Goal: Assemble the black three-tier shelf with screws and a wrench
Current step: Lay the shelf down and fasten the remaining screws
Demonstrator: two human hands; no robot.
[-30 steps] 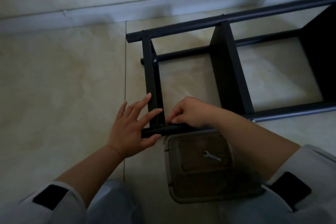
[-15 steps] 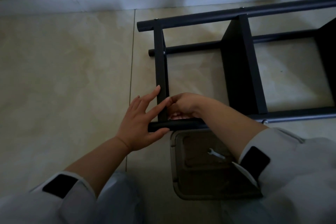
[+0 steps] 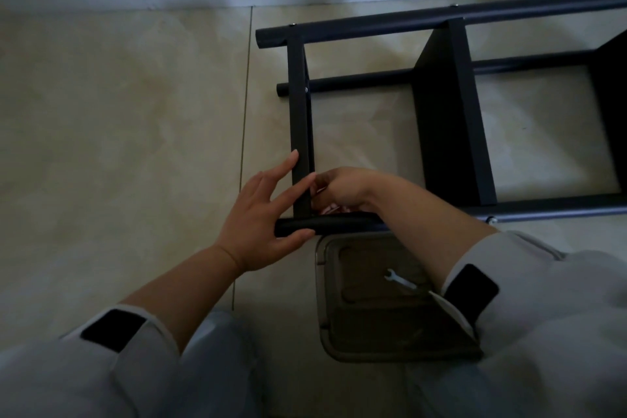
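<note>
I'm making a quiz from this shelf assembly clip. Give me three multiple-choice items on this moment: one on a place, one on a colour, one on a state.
1. Where does the wrench lie?
A. in the tray
B. on the far tube
C. in the left hand

2. What colour is the shelf frame?
A. white
B. black
C. red

3. How is the left hand set?
A. fist round the wrench
B. off the frame
C. fingers spread straight against the frame

Key:
1 A, the wrench rests inside the tray below the near tube.
2 B, every bar and panel is black.
3 C, its fingers lie along the end bar and its thumb meets the near tube, while the right hand curls in at the corner.
</note>
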